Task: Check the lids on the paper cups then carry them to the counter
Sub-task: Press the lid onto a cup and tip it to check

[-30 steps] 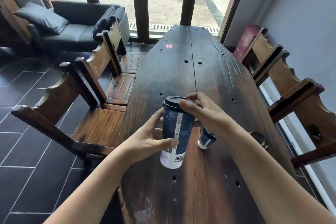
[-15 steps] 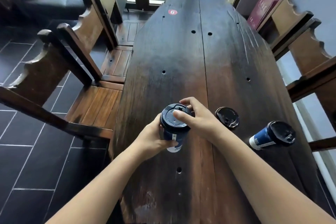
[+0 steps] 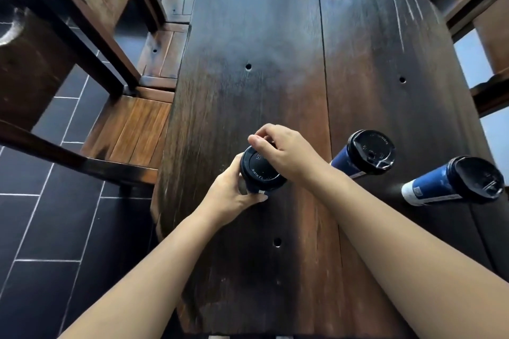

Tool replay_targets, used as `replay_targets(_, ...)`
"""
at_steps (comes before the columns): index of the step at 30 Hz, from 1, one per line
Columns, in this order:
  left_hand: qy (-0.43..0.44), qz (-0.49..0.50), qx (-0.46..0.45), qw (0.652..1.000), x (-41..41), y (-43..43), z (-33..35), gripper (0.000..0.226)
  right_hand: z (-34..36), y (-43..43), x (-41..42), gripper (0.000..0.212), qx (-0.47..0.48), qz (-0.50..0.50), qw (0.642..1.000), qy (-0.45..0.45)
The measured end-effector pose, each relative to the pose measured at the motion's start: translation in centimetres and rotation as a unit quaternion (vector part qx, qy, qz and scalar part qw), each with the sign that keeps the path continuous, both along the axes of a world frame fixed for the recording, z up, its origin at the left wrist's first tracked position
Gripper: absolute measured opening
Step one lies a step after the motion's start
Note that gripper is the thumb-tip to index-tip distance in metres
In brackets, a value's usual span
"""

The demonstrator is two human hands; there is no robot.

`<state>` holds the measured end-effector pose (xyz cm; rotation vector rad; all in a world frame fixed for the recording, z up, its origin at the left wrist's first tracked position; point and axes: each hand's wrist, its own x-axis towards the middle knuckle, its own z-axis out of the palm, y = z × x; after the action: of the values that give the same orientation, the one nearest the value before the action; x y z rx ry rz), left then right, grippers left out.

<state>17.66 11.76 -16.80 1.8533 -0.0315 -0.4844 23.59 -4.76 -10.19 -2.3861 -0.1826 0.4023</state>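
Observation:
A dark blue paper cup with a black lid (image 3: 260,170) stands on the long dark wooden table (image 3: 289,63), seen from above. My left hand (image 3: 234,190) grips its side. My right hand (image 3: 283,148) lies over the lid's far rim with thumb and fingertips curled on its edge. Two more blue cups with black lids stand to the right: one (image 3: 363,154) near my right forearm, the other (image 3: 457,181) close to the table's right edge.
Wooden chairs (image 3: 82,69) line the table's left side over a dark tiled floor (image 3: 41,228). More chair frames (image 3: 484,36) stand along the right side. Small round holes dot the tabletop.
The camera has tilted further down and closer over the cups. My hands stay on the same cup; my right fingers have shifted along the lid's far edge.

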Motion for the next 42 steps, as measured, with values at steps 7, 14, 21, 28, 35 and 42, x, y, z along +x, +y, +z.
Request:
replay_targets(7,-0.011,0.005,0.019,1.000,-1.1,-0.4,-0.5,0.075,0.4,2.3,-0.2,0.056,-0.152,0.087,0.982,-0.067)
replay_targets(14,0.006,0.023,0.062,0.998,-1.1,-0.5,-0.3,0.061,0.2,3.1,-0.9,0.051,-0.223,0.092,0.968,-0.073)
replay_targets(21,0.016,0.035,0.071,0.997,-1.3,-0.4,-0.1,0.055,0.8,4.0,-0.9,0.033,-0.235,0.114,0.963,-0.073)
replay_targets(28,0.023,0.038,0.066,0.997,-1.2,-0.6,0.4,0.052,0.4,3.8,-0.7,0.035,-0.240,0.122,0.959,-0.089)
replay_targets(35,0.035,0.041,0.049,0.997,-1.2,-0.6,0.4,0.048,0.1,3.9,-0.7,0.036,-0.241,0.110,0.961,-0.079)
replay_targets(42,0.032,0.044,0.048,0.997,-1.3,-0.5,0.0,0.048,0.2,3.9,-0.6,0.035,-0.238,0.112,0.962,-0.069)
